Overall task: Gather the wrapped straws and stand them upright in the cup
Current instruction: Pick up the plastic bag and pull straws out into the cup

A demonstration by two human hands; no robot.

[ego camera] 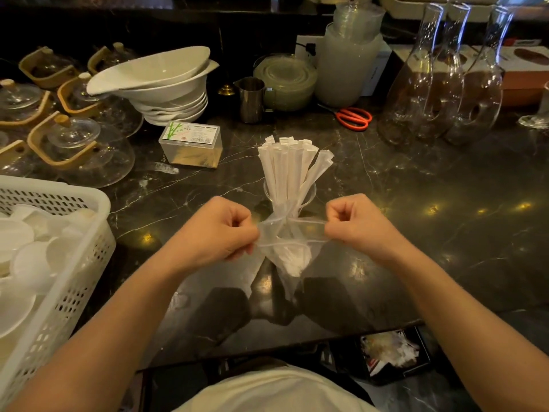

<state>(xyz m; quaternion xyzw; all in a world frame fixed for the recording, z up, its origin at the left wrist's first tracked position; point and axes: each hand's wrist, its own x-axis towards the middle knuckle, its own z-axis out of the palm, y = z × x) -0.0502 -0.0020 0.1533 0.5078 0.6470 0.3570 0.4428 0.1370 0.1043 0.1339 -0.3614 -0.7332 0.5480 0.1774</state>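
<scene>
1. Head view: your left hand (pixel 221 230) and right hand (pixel 358 224) are both clenched on a clear plastic bag (pixel 289 248), one at each side of its mouth, pulling it wide just above the dark marble worktop (pixel 445 203).
2. Your left grip pinches the bag's left edge; your right grip pinches its right edge. The bag hangs between them, with something white showing inside it; you cannot tell what it is.
3. The wrapped straws (pixel 292 165) already stand upright in a clear cup (pixel 309 193), fanning out at the top. The cup sits on the worktop just beyond the bag, between your two hands.
4. Far left of the cup lies a small clear box (pixel 191 147) with a bamboo label, and behind it a stack of white bowls (pixel 166 87).
5. At the left edge sit glass teapots (pixel 77 144) with wooden handles, and nearer you a white perforated basket (pixel 74 263) holding white lids.
6. Beyond the cup stands a steel pitcher (pixel 252 99); to its right lie orange scissors (pixel 355 118), then tall glass carafes (pixel 445 84) at far right.
</scene>
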